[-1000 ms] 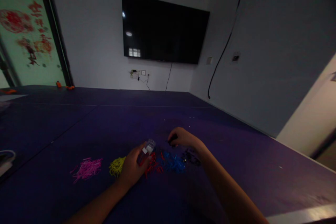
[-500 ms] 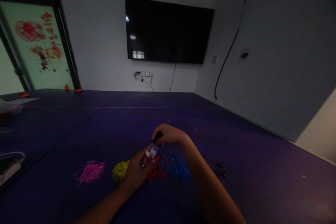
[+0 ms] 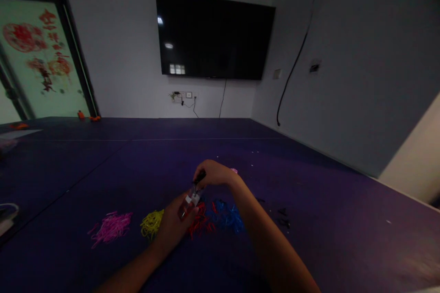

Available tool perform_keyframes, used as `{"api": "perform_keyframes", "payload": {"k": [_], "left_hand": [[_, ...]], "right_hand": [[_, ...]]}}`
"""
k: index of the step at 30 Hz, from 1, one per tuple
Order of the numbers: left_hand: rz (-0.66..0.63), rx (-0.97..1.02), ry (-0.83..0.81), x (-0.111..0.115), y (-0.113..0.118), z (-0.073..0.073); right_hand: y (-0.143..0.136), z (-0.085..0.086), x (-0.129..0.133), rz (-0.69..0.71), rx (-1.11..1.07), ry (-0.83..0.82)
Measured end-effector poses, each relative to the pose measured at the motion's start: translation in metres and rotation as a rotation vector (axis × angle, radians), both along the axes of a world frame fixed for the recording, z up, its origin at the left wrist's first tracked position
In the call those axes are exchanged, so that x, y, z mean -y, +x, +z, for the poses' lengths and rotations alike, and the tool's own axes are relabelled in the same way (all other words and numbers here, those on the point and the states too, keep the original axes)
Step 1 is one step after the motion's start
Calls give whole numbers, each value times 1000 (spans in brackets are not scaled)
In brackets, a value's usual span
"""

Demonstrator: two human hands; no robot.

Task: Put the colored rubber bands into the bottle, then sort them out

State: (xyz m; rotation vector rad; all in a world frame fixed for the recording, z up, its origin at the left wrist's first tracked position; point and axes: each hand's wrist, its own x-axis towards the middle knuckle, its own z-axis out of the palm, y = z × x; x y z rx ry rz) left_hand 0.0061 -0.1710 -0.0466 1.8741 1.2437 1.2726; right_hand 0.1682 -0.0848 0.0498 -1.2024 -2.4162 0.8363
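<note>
- One broad purple surface (image 3: 137, 174) lies under everything, dim and dark; a black piece dropped on it could be lost, since the colours are so close.
- The right forearm (image 3: 268, 233) crosses low over the right side, where a careless swing could sweep away small pieces.
- The left hand (image 3: 171, 220) has its fingers closed around a small clear container (image 3: 187, 206); a slack grip could let it twist or slip.
- The right hand (image 3: 213, 174) is bent over the container's mouth, fingers pinched narrowly on black strips (image 3: 199, 177). It blocks part of the view, so a strip missing the opening could go unnoticed.
- Four coloured heaps lie about: the pink pile (image 3: 112, 227) well to the left, the yellow pile (image 3: 151, 224) just beside the left hand, the red pile (image 3: 202, 224) and blue pile (image 3: 228, 217) meeting. A brush against those two could mix them further.
- The container tilts, mouth toward the right hand; whether the red showing there is contents or background, I cannot tell. More tilt could spill whatever is inside.
- The black strips are bunched at its mouth; too thick a bunch could snag on the rim and scatter.
- Loose black pieces (image 3: 283, 222) lie beyond the right forearm, easily knocked.
</note>
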Motion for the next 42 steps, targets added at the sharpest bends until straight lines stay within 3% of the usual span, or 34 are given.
{"api": "perform_keyframes", "payload": {"k": [7,15,31,37,42], "left_hand": [[6,27,-25,0,1,4],[-35,17,-36,-4,-2,-1],[29,-48,-11,-2,-3,2],[70,-32,-9,-4,-3,-4],[64,48,20,-2,-4,-2]], "right_hand": [[1,0,-2,32,-15,40],[1,2,1,53,-101,-40],[-1,10,9,-40,-355,-337],[-2,12,12,-50,-388,-284],[0,13,9,-103,-334,-110]]}}
